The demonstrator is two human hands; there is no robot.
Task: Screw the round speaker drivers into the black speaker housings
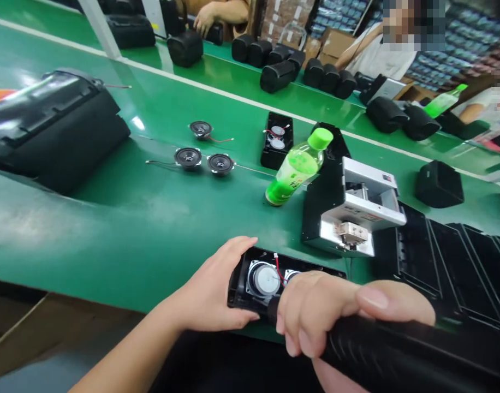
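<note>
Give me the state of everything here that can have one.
Near casing: open, speakers inside, backs showing
Left fingers: around near casing's end
Right fingers: wrapped around tool
Tool: held, power unclear
Bottle: capped, standing upright
Loose speakers: lying cone up
Far casing: open, speakers inside
Machine: standing upright, power unclear

Past the left hand (213, 288), green tabletop (152, 224) leaves passage, while the bottle (290, 177) and machine (329, 215) obstruct farther right.
</note>
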